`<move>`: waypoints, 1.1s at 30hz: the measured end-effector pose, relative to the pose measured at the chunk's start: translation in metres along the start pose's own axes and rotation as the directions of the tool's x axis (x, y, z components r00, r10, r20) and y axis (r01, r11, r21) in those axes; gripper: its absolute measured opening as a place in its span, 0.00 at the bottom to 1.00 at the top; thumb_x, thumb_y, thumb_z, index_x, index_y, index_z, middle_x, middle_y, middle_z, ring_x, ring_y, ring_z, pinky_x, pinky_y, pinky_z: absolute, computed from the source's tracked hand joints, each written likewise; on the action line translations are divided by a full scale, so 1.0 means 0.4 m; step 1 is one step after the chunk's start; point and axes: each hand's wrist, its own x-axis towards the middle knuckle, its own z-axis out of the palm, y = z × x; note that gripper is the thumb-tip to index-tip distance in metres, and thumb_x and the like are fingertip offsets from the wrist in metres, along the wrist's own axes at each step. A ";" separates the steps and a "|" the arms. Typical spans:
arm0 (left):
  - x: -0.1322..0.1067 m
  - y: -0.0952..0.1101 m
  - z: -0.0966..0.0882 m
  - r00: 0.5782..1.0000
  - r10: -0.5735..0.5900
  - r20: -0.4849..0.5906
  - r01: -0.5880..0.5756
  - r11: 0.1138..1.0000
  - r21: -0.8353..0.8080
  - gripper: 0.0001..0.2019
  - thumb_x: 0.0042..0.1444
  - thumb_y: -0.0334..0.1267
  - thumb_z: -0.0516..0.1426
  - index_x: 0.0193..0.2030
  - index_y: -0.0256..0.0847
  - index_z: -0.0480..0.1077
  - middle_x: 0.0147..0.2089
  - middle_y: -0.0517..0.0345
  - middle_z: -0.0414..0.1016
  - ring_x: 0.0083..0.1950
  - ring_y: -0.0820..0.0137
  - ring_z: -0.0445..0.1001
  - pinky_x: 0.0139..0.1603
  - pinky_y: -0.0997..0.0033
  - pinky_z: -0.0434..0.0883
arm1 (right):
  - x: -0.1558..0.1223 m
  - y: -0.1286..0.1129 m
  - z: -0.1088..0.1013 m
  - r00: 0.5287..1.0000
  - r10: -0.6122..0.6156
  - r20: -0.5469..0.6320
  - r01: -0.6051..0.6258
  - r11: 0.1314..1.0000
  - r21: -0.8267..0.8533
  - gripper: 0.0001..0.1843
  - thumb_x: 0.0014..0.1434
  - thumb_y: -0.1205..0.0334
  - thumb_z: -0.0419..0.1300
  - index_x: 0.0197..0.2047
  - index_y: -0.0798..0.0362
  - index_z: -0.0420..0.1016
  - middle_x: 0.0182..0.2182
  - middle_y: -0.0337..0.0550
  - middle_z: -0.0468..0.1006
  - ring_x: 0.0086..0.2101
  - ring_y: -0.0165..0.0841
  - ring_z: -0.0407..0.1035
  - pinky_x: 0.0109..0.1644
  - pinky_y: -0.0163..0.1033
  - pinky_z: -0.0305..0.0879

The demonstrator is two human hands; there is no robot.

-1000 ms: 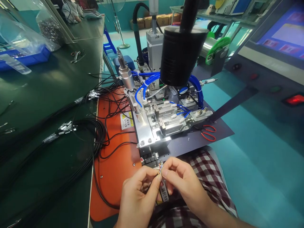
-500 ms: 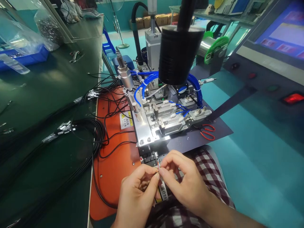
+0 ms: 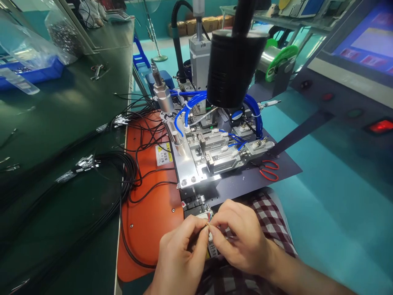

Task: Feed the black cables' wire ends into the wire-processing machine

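My left hand (image 3: 186, 250) is closed in a pinch, thumb and forefinger meeting at the base of some fine coloured wires (image 3: 209, 217). Red and blue strands show among them. Close against it, my right hand (image 3: 242, 235) is closed too, its thumb and forefinger pinching at the same wires. The fingertips hide most of the small part between them. Just beyond the fingers lies a small black fixture (image 3: 194, 204) at the front of a metal machine (image 3: 187, 168). A black cable (image 3: 132, 256) curves across the orange base towards my left hand.
Bundled black cables (image 3: 129, 172) spread over the dark green table (image 3: 70, 135) and orange base (image 3: 147, 229). Red-handled scissors (image 3: 270, 170) lie on the dark plate at right. A black nozzle (image 3: 235, 69) hangs above the machine. A control panel (image 3: 346, 86) stands at right.
Both hands have shifted slightly right and down, still pinching together. The right hand's fingers have curled closer to the left fingertips, and the coloured wires now stand up between them.
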 end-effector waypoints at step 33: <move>0.027 -0.001 -0.004 0.957 -0.238 0.166 0.289 0.830 -0.477 0.15 0.54 0.45 0.59 0.45 0.39 0.68 0.22 0.62 0.70 0.23 0.73 0.70 0.22 0.79 0.66 | 0.004 -0.022 0.015 0.589 0.664 0.460 -0.772 0.294 0.563 0.13 0.57 0.53 0.59 0.32 0.55 0.68 0.19 0.32 0.65 0.19 0.24 0.59 0.22 0.30 0.55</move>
